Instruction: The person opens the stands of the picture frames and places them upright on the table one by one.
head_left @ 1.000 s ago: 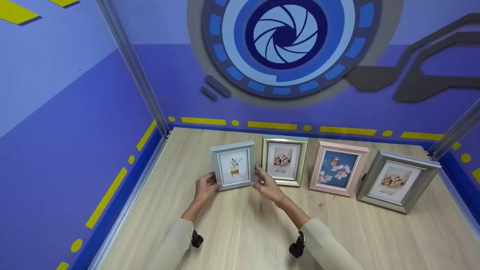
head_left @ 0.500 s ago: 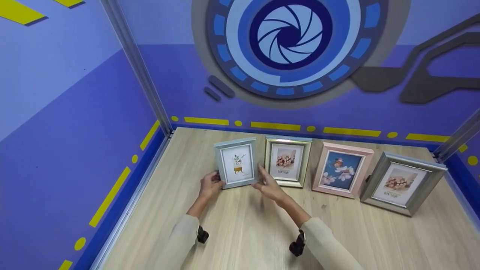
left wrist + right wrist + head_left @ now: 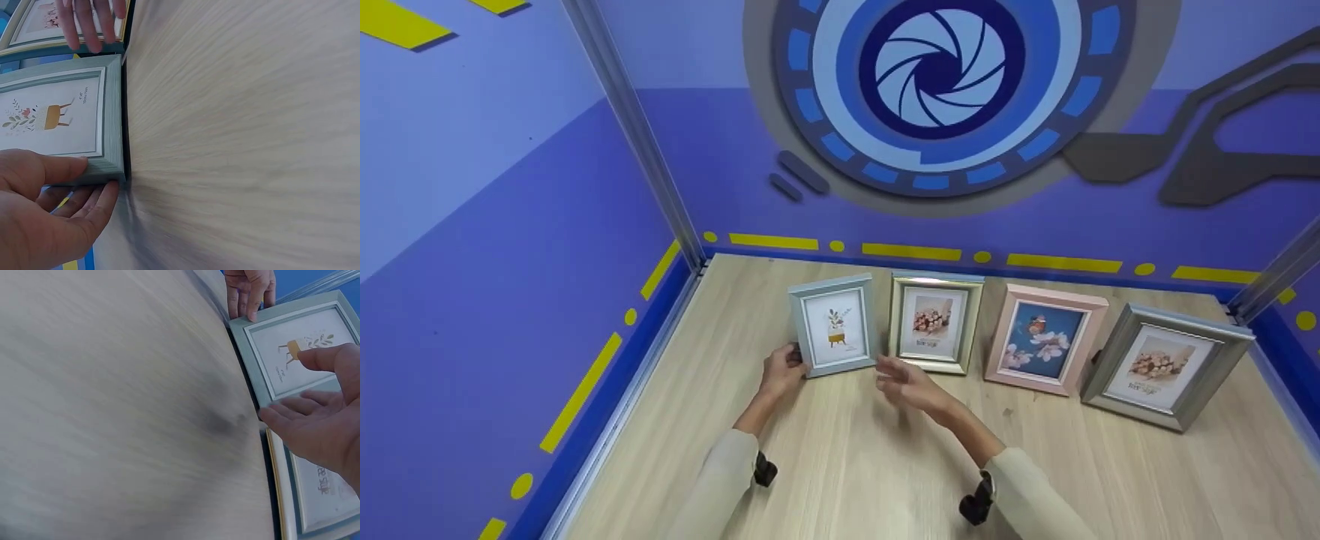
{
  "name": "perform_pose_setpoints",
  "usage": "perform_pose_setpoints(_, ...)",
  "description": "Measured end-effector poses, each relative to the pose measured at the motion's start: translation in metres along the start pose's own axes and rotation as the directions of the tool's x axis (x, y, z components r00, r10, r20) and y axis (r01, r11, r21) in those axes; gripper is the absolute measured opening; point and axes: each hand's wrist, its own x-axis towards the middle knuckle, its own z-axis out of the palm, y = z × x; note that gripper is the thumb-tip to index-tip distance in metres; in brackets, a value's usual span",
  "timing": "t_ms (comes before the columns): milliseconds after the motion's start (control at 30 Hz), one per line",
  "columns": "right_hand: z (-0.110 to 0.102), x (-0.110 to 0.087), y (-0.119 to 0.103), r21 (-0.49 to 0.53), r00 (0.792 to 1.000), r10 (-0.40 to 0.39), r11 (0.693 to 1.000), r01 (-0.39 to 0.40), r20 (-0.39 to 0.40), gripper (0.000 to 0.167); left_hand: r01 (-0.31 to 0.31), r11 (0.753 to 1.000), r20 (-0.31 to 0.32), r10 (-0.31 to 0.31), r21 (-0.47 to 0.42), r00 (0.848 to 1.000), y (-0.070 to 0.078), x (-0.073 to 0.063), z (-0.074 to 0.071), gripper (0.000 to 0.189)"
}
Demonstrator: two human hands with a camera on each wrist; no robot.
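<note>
A light blue picture frame with a potted-plant print stands upright at the left end of a row of frames. My left hand holds its lower left corner. In the left wrist view the thumb lies on the front of the frame and the fingers are at its side edge. My right hand is off the frame's right side, fingers extended, with nothing in it. In the right wrist view that hand overlaps the light blue frame, thumb apart from the fingers.
To the right stand a gold frame with a bouquet print, a pink frame with a blossom print, and a larger silver-grey frame angled inward. They are on a wooden table before a blue wall.
My right hand has let go of the light blue frame and drawn back slightly to the right. Earlier both hands held the frame; the left hand stays on it.
</note>
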Motion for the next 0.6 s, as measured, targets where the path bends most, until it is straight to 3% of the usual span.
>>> perform_pose_setpoints(200, -0.017, -0.023, 0.012, 0.039, 0.996, 0.018, 0.999, -0.021, 0.092, 0.055, 0.049, 0.997, -0.054, -0.046, 0.058, 0.997, 0.002, -0.005, -0.002, 0.031)
perform_pose_setpoints(300, -0.029, -0.034, 0.016, 0.011, 0.997, 0.007, 1.000, -0.008, 0.074, 0.054, 0.058, 0.989, -0.098, -0.045, 0.133, 0.994, 0.007, -0.008, -0.001, 0.026)
perform_pose_setpoints(400, -0.043, -0.050, 0.019, -0.066, 0.999, -0.035, 0.997, 0.038, 0.040, 0.054, 0.054, 0.967, -0.121, -0.024, 0.249, 0.992, 0.015, -0.015, 0.001, 0.011)
perform_pose_setpoints(500, -0.058, -0.069, 0.024, -0.168, 0.996, -0.093, 0.982, 0.090, -0.008, 0.053, -0.013, 0.937, -0.080, 0.044, 0.348, 0.996, 0.022, -0.025, 0.003, 0.005)
perform_pose_setpoints(600, -0.073, -0.089, 0.029, -0.252, 0.985, -0.152, 0.959, 0.127, -0.083, 0.053, -0.160, 0.908, 0.030, 0.161, 0.386, 0.987, 0.030, -0.034, 0.005, 0.003)
